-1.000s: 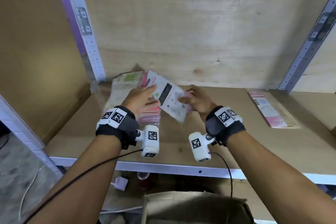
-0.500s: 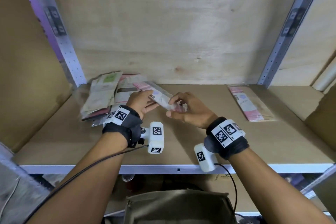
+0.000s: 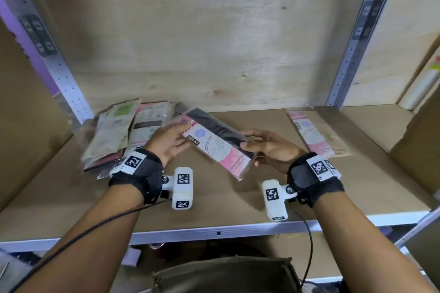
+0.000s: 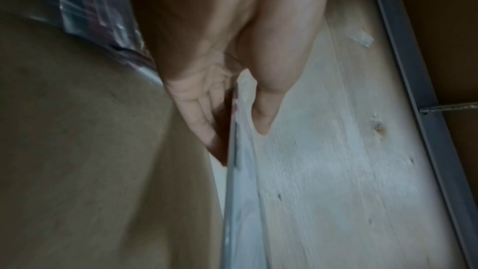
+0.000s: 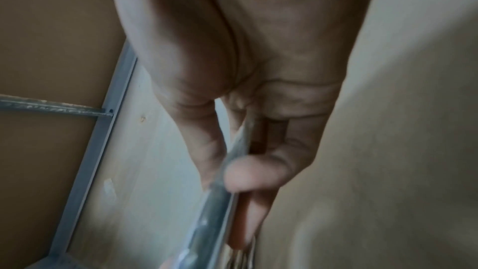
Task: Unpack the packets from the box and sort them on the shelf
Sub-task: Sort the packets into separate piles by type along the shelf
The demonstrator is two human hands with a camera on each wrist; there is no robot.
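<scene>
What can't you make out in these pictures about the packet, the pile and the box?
- Held packet: small print too small in head view; wrist views show only its blurred edge.
- Left pile: lower packets covered by upper ones and the left hand.
- Box: cut off by the bottom edge; contents unseen.

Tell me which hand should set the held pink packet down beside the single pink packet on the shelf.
Right. The right hand already grips the held packet at the end nearer the single pink packet; the left hand is beside the mixed pile.

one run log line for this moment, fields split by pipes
left hand: holds packet | right hand: holds same packet | packet: above shelf | pile: back left | lone packet: right
</scene>
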